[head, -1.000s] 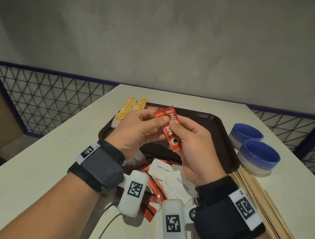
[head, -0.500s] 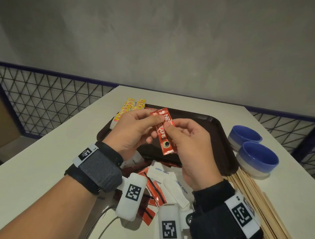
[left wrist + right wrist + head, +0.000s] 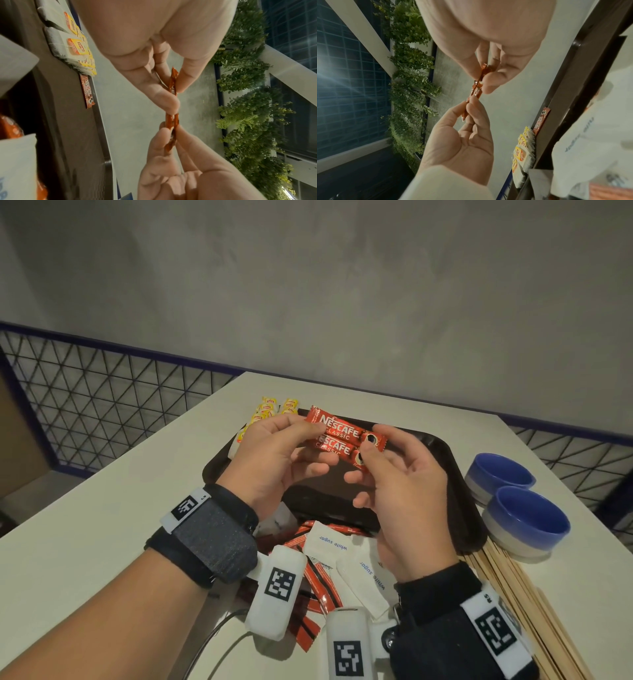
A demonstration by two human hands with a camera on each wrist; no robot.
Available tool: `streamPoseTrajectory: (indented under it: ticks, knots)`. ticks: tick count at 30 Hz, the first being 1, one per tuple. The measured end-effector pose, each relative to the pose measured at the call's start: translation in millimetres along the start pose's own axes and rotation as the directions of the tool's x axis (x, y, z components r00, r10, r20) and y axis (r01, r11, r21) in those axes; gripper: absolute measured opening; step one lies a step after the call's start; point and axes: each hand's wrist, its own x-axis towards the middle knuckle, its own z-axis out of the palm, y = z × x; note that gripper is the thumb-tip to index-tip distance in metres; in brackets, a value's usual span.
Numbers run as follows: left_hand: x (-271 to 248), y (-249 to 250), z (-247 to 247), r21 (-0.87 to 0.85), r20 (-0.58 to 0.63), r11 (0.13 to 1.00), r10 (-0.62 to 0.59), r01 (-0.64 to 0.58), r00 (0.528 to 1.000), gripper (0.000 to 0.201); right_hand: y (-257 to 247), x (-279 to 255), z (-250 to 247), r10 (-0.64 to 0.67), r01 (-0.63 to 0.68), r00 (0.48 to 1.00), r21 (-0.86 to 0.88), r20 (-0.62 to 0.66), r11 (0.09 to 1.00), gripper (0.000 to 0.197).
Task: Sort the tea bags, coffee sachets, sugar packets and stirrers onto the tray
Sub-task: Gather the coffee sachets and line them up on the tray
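Note:
Two red Nescafe coffee sachets [image 3: 342, 434] are held side by side above the dark brown tray [image 3: 457, 487]. My left hand [image 3: 308, 433] pinches their left ends and my right hand [image 3: 368, 445] pinches the right ends. The wrist views show the sachets [image 3: 172, 120] [image 3: 476, 86] edge-on between the fingertips. Yellow tea bags [image 3: 267, 412] lie at the tray's far left corner, beside another coffee sachet [image 3: 88, 92]. White sugar packets [image 3: 329, 542] and loose red sachets [image 3: 318, 580] lie on the table in front of the tray. Wooden stirrers [image 3: 507, 583] lie to the right.
Two blue bowls [image 3: 527, 518] stand on the table to the right of the tray, just beyond the stirrers. A mesh railing [image 3: 102, 405] runs along the table's left and far sides. A grey wall stands behind.
The sachets have turned from hanging nearly upright to lying crosswise, and now show as two side by side. Both hands have shifted slightly farther over the tray.

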Motion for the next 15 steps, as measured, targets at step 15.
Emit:
streamPoseTrajectory:
  ticks: [15]
  knots:
    - [8.5,3.7,-7.0,0.086,-0.232,0.986,0.158,-0.142,0.960,0.009,-3.5,2.4,-3.2,-0.022,0.013,0.994,-0.088,-0.108,0.996,0.019]
